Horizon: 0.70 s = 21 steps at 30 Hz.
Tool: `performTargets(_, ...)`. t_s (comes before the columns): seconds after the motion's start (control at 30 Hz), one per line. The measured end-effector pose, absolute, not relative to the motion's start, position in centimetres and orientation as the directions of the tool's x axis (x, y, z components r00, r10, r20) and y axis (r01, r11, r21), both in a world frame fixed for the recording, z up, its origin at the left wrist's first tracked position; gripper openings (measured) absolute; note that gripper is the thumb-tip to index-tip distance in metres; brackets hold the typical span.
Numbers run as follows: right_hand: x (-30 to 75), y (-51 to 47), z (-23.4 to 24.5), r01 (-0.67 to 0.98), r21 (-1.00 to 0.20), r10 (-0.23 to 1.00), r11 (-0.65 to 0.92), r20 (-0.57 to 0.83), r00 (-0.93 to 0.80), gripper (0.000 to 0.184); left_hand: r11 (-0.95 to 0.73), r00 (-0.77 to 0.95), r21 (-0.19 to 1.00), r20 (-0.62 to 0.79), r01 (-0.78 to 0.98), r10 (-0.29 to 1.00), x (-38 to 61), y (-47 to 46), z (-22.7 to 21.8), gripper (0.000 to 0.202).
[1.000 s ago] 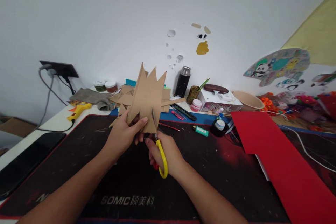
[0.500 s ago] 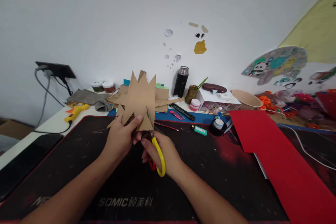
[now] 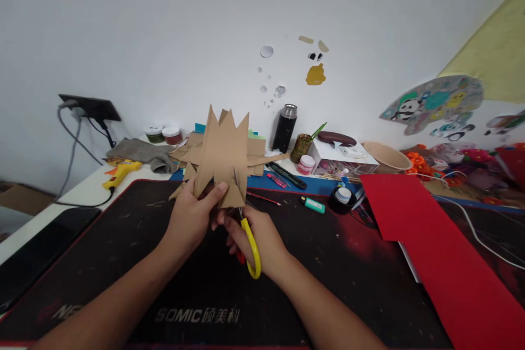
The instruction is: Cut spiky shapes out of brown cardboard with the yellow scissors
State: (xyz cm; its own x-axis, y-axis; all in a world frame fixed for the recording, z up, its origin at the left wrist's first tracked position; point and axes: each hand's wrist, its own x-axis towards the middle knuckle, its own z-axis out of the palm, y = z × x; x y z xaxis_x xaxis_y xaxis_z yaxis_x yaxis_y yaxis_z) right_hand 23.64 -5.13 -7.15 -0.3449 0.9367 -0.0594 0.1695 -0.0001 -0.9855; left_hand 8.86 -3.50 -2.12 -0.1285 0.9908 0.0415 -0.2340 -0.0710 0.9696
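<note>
My left hand (image 3: 200, 205) pinches the lower left part of a brown cardboard piece (image 3: 225, 150), thumb on its face. Pointed teeth run along the top of the cardboard, and its lower edge has notches cut into it. In my right hand (image 3: 258, 235) is a pair of scissors (image 3: 253, 251) with a yellow and a red handle loop. One blade lies across the front of the cardboard near its lower right corner; the other blade is hidden behind it. The fingers of my right hand are partly hidden by the handles.
Cardboard scraps (image 3: 256, 147) are piled behind the held piece. Along the back stand a black thermos (image 3: 284, 130), a pen cup (image 3: 301, 147) and a white box (image 3: 340, 158). A teal lighter (image 3: 314, 205) lies on the dark mat (image 3: 320, 284). Red sheet (image 3: 426, 240) at right; yellow glue gun (image 3: 121, 173) at left.
The whole view has shifted slightly. Both hands still hold the cardboard and scissors, and the blade remains across the lower right of the cardboard.
</note>
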Motion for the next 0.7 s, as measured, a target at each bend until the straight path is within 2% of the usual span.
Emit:
performTargets(0.3, 24.1, -5.1, -5.9, 0.266, -0.963, 0.938, -0.040, -0.127, -0.321, 0.023, -0.114, -0.108, 0.984, 0.100, -0.136, 0.989, 8.6, -3.4, -2.3, 0.038)
performTargets(0.43, 24.1, -5.2, -5.9, 0.318, -0.946, 0.938, -0.056, -0.158, -0.307, 0.028, -0.112, -0.111, 0.985, 0.098, -0.128, 0.989, 8.7, -3.5, -2.2, 0.037)
performTargets(0.7, 23.9, -5.5, -6.0, 0.364, -0.931, 0.957, 0.022, -0.086, -0.279, 0.023, -0.096, -0.136, 0.991, 0.083, -0.095, 0.987, 8.7, -3.5, -2.2, 0.042)
